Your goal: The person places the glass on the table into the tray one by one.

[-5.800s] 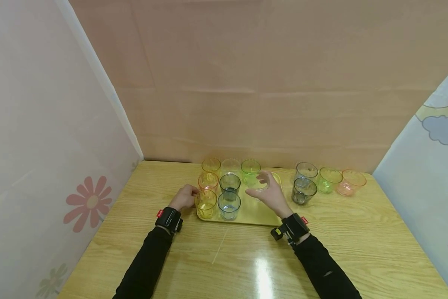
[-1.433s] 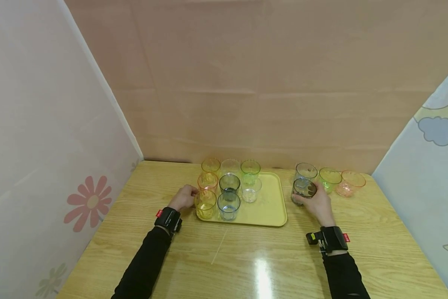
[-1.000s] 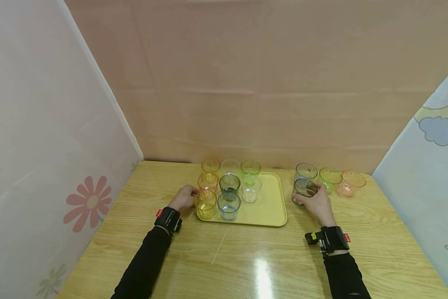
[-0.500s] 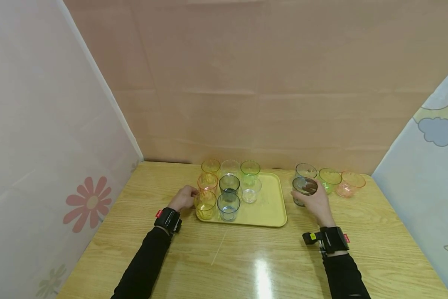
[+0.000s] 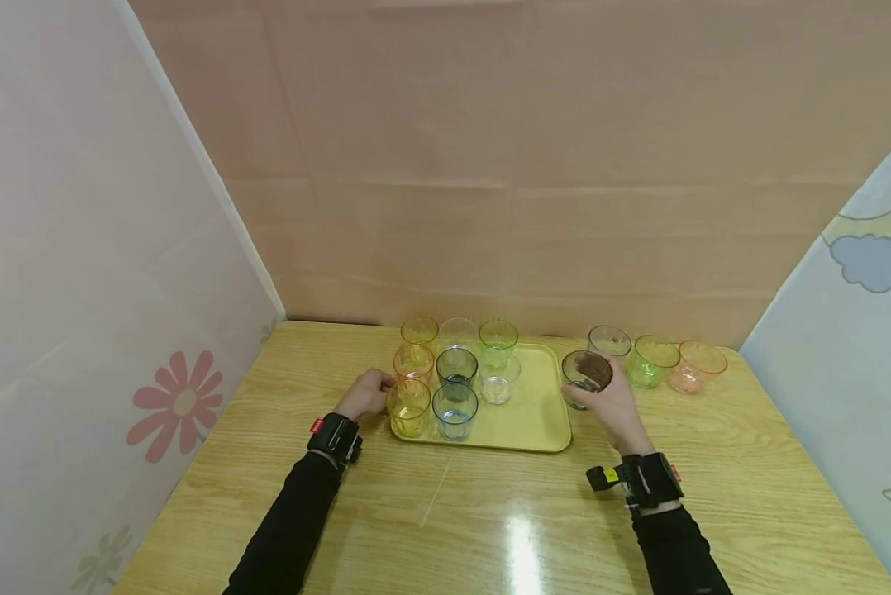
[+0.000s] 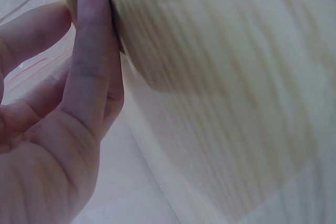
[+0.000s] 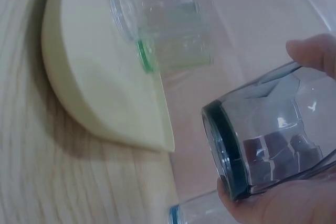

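Dark glass point(image 7: 275, 135) held between right fingers point(image 7: 294, 203) and thumb point(image 7: 315, 52)

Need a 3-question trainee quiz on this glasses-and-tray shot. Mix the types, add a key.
1. Which does the left hand touch?
A) a clear glass
B) the tray, at its left end
C) the right sleeve

2. True or false: the right hand holds nothing.

3. In the head view, how many glasses that no hand holds stand to the right of the tray?

Key:
1. B.
2. False; it grips a dark-tinted glass.
3. Three: a blue-tinted glass, a green glass and a pink glass.
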Motion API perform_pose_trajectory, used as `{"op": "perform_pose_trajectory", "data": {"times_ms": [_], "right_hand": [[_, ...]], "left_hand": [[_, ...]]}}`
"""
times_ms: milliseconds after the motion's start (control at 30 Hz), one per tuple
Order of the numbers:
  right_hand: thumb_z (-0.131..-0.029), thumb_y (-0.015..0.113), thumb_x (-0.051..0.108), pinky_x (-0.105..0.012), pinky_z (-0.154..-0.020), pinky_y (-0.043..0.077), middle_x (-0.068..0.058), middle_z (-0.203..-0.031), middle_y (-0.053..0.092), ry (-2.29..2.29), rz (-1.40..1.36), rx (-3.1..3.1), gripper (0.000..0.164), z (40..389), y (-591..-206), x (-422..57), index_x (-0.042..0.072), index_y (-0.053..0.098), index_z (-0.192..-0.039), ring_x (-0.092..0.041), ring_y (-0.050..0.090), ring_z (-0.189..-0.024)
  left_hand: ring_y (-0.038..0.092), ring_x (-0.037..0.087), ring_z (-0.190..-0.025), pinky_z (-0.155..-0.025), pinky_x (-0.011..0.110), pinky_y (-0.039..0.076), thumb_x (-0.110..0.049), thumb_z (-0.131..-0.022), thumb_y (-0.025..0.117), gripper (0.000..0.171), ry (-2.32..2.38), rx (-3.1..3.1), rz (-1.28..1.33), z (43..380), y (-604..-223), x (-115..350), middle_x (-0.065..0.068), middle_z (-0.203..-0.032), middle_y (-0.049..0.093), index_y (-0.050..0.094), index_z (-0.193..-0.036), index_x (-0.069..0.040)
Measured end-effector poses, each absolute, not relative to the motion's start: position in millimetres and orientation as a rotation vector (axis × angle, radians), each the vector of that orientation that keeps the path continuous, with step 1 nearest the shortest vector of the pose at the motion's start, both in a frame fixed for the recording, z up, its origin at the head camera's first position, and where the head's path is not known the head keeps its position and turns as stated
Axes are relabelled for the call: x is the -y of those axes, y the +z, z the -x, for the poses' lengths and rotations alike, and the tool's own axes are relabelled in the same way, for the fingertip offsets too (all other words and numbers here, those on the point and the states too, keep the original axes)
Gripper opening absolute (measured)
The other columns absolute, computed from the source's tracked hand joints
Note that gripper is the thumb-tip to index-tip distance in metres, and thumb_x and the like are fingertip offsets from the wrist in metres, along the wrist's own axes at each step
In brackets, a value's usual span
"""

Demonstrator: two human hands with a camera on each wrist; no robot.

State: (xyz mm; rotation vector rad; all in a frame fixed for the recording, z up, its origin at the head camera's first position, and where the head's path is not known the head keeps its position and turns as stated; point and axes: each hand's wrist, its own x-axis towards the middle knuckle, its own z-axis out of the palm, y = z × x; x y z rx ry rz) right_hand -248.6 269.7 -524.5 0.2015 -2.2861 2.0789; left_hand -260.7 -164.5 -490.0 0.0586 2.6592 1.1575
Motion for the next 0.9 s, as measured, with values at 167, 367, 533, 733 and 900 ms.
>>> {"op": "perform_pose_trajectory", "data": {"times_ms": [167, 367, 533, 733, 900], "right_hand": [[-0.086, 0.076, 0.026, -0.024, -0.096, 0.048, -0.008, -0.142, 0.042, 2.034, -0.328, 2.311, 0.073, 239.9, -519.1, -249.8, 0.022, 0.034, -0.146, -0.029, 0.037, -0.133], [-0.085, 0.077, 0.020, -0.030, -0.089, 0.053, -0.019, -0.143, 0.041, 2.034, -0.405, 2.331, 0.076, 224.0, -502.8, -222.4, 0.012, 0.034, -0.147, -0.036, 0.037, -0.132], [-0.084, 0.078, 0.028, -0.037, -0.094, 0.052, -0.017, -0.144, 0.043, 1.885, -0.369, 2.484, 0.080, 212.7, -491.1, -209.7, 0.016, 0.033, -0.149, -0.031, 0.045, -0.131], [-0.078, 0.083, 0.035, -0.047, -0.096, 0.049, -0.018, -0.140, 0.050, 1.787, -0.335, 2.585, 0.081, 206.7, -488.5, -199.3, 0.020, 0.040, -0.145, -0.039, 0.049, -0.127], [-0.078, 0.080, 0.043, -0.038, -0.093, 0.051, -0.013, -0.138, 0.051, 1.642, -0.405, 2.669, 0.083, 204.7, -498.1, -191.0, 0.024, 0.037, -0.147, -0.032, 0.051, -0.124]], "left_hand": [[0.055, 0.021, -0.083, -0.071, 0.030, 0.046, 0.002, -0.087, 0.059, 0.023, 1.126, -2.668, -0.051, 261.0, -489.9, 165.0, 0.012, -0.091, 0.063, 0.069, -0.107, 0.005], [0.055, 0.021, -0.083, -0.071, 0.030, 0.046, 0.002, -0.088, 0.058, 0.024, 1.121, -2.670, -0.050, 261.4, -489.9, 164.9, 0.012, -0.092, 0.063, 0.069, -0.108, 0.004], [0.054, 0.022, -0.083, -0.071, 0.030, 0.046, 0.003, -0.088, 0.057, 0.025, 1.138, -2.665, -0.051, 260.9, -488.8, 165.0, 0.013, -0.093, 0.063, 0.069, -0.109, 0.005], [0.055, 0.022, -0.084, -0.071, 0.030, 0.046, 0.004, -0.087, 0.057, 0.024, 1.129, -2.675, -0.065, 260.4, -489.3, 165.6, 0.013, -0.093, 0.063, 0.069, -0.108, 0.006], [0.055, 0.021, -0.082, -0.069, 0.029, 0.046, 0.004, -0.086, 0.059, 0.023, 1.141, -2.675, -0.068, 259.3, -488.8, 165.3, 0.013, -0.091, 0.063, 0.069, -0.107, 0.006]]}}
